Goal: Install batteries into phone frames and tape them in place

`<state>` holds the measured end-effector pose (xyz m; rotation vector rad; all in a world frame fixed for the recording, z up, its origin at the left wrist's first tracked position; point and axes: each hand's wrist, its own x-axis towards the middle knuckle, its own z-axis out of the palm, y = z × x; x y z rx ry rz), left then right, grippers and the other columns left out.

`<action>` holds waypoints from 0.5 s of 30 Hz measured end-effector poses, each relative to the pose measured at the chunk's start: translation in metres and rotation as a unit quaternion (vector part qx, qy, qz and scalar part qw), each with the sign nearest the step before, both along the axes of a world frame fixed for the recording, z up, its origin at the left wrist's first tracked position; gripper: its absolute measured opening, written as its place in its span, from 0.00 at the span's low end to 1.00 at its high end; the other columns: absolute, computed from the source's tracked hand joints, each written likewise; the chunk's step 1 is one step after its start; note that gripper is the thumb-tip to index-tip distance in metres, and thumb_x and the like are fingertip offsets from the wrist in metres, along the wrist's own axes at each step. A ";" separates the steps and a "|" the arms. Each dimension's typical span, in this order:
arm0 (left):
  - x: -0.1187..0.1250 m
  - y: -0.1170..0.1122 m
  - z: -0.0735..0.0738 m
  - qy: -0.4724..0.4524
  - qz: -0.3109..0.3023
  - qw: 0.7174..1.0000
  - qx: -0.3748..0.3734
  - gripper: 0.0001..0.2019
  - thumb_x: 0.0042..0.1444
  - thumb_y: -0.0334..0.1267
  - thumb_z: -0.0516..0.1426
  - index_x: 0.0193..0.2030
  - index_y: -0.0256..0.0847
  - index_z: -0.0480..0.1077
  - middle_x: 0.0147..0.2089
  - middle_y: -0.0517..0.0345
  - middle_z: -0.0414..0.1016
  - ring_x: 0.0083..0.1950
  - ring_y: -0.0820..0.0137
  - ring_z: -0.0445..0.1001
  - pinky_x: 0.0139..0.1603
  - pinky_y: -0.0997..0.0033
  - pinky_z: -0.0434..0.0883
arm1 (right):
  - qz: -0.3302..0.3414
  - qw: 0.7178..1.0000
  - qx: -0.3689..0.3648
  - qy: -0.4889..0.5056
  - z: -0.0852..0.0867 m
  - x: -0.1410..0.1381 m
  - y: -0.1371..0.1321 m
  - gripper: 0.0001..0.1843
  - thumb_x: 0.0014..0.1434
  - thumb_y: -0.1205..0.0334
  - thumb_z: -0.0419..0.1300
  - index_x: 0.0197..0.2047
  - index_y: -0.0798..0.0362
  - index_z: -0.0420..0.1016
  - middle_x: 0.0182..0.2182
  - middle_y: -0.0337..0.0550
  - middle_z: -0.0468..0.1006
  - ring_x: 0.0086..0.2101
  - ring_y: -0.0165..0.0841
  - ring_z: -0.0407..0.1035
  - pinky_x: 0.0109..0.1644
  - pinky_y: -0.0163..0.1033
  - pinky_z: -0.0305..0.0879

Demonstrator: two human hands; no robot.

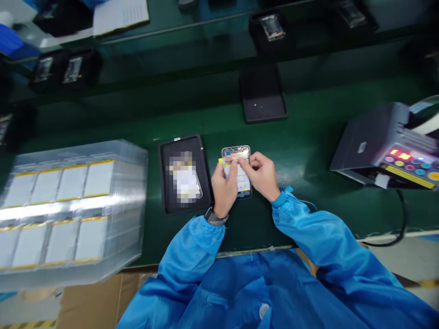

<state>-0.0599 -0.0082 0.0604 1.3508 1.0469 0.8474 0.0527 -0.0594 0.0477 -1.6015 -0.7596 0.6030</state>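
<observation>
An open phone body [236, 153] with a white battery [243, 180] in it lies on the green bench in front of me. My left hand [223, 187] grips its left side, fingers curled around the edge. My right hand [262, 176] is closed over its right side, with the fingertips pinching at the upper part of the battery near a yellow strip. Both arms are in blue sleeves, and a watch sits on my left wrist.
A black tray [197, 146] with another unit lies just left of the phone. Stacked clear trays of white batteries [68, 205] stand at the left. An empty black tray [262, 98] lies farther back. A grey machine with lit buttons [387, 146] stands at the right.
</observation>
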 end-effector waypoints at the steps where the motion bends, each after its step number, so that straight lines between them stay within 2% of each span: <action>1: -0.001 -0.001 0.000 -0.008 -0.010 1.000 -0.008 0.17 0.62 0.52 0.61 0.47 0.39 0.74 0.43 0.53 0.80 0.41 0.67 0.78 0.40 0.74 0.73 | -0.007 1.000 -0.007 -0.004 0.000 0.001 0.001 0.27 0.59 0.41 0.66 0.25 0.50 0.58 0.17 0.31 0.60 0.21 0.26 0.52 0.25 0.35 0.47; 4: -0.002 -0.002 -0.001 -0.042 -0.055 0.996 -0.048 0.20 0.58 0.51 0.65 0.50 0.40 0.72 0.45 0.52 0.80 0.41 0.66 0.80 0.39 0.72 0.75 | -0.016 0.999 -0.031 0.006 0.001 0.009 0.007 0.30 0.56 0.37 0.67 0.25 0.50 0.58 0.17 0.31 0.60 0.20 0.25 0.52 0.24 0.34 0.47; 6: -0.001 -0.002 -0.001 -0.067 -0.086 0.992 -0.071 0.23 0.56 0.50 0.67 0.52 0.40 0.71 0.48 0.50 0.81 0.43 0.64 0.81 0.41 0.70 0.77 | 0.003 0.998 -0.053 0.015 0.005 0.018 0.010 0.30 0.56 0.36 0.67 0.25 0.51 0.60 0.18 0.32 0.64 0.21 0.25 0.55 0.23 0.33 0.48; 9: 0.001 0.000 -0.001 -0.094 -0.105 0.986 -0.092 0.25 0.55 0.51 0.68 0.53 0.39 0.71 0.51 0.46 0.81 0.46 0.61 0.82 0.45 0.67 0.78 | 0.035 0.997 -0.073 0.000 0.026 0.031 -0.006 0.26 0.58 0.38 0.66 0.28 0.52 0.67 0.22 0.37 0.74 0.24 0.28 0.66 0.24 0.32 0.56; 12: 0.002 0.001 -0.004 -0.112 -0.105 0.981 -0.115 0.25 0.54 0.51 0.69 0.53 0.38 0.72 0.53 0.44 0.81 0.47 0.60 0.82 0.47 0.64 0.79 | 0.014 0.998 -0.053 -0.017 0.060 0.037 -0.060 0.21 0.60 0.42 0.66 0.33 0.53 0.73 0.29 0.43 0.80 0.29 0.32 0.75 0.32 0.35 0.69; 13: 0.002 0.001 -0.006 -0.117 -0.104 0.980 -0.122 0.25 0.53 0.51 0.69 0.52 0.38 0.73 0.53 0.44 0.81 0.47 0.59 0.83 0.48 0.62 0.80 | -0.012 0.999 -0.051 -0.014 0.071 0.040 -0.084 0.20 0.61 0.44 0.67 0.34 0.53 0.75 0.28 0.44 0.81 0.29 0.33 0.76 0.34 0.36 0.71; 15: 0.003 0.001 -0.009 -0.122 -0.099 0.979 -0.128 0.26 0.53 0.51 0.69 0.51 0.37 0.73 0.53 0.43 0.81 0.48 0.58 0.83 0.50 0.60 0.79 | -0.115 0.991 -0.068 -0.018 0.089 0.048 -0.136 0.18 0.60 0.45 0.69 0.37 0.54 0.77 0.26 0.45 0.81 0.27 0.34 0.76 0.34 0.38 0.74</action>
